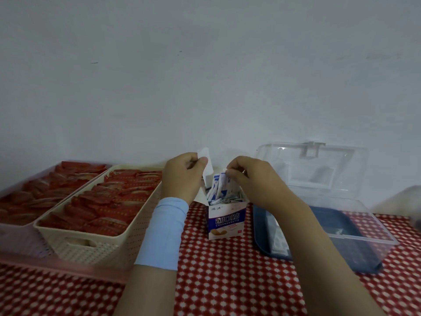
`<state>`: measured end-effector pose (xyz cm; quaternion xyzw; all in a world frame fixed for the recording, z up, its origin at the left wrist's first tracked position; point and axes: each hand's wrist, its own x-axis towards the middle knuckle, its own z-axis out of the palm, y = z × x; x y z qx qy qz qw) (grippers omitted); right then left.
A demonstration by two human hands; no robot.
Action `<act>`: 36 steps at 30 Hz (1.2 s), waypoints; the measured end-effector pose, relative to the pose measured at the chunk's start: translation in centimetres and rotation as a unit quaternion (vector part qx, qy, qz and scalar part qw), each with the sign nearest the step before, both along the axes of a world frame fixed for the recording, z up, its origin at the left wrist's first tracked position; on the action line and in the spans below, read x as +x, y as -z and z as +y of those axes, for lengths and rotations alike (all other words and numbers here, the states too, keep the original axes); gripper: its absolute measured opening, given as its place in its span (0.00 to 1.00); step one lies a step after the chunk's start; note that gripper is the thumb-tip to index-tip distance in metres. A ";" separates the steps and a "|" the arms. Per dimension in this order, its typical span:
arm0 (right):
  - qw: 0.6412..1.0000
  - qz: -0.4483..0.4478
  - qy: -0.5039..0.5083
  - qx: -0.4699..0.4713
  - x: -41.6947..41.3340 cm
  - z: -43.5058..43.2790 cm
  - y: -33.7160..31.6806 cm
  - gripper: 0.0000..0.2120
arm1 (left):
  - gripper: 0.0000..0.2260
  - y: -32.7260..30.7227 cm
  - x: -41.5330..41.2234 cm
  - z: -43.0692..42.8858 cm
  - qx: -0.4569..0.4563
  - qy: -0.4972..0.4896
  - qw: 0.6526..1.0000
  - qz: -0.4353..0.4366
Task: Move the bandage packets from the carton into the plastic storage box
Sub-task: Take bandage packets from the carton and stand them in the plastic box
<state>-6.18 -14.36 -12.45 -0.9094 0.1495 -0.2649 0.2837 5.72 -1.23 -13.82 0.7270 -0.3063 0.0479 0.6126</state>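
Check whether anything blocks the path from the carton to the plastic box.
Nothing visible does. The right hand pinches blue-and-white bandage packets in the open white-and-purple cardboard carton; the left hand holds its flap. The clear plastic storage box sits just right of it, lid raised, with only red checked tablecloth between.

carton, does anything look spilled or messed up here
Nothing is spilled. The carton stands upright on the tablecloth, its top flap held back by the left hand. The bandage packets inside sit jumbled at mixed angles, some poking above the rim, where the right hand pinches one. Untidy, not damaged.
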 end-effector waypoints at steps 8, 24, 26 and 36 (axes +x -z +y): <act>0.999 0.018 -0.001 0.051 0.2 -0.6 0.6 0.08 | 0.14 -0.4 -0.4 0.4 0.126 0.133 0.983 0.019; 0.972 -0.108 0.031 0.204 -0.6 -1.3 0.1 0.09 | 0.07 -0.2 0.0 0.7 0.139 0.105 0.985 0.016; 0.979 -0.079 0.009 0.189 -0.4 -1.1 0.2 0.08 | 0.08 -0.1 0.0 0.5 0.150 0.103 0.983 0.012; 0.959 -0.195 0.097 0.183 -0.9 -1.3 -0.5 0.09 | 0.10 -0.8 -0.5 0.7 0.034 0.034 0.999 0.017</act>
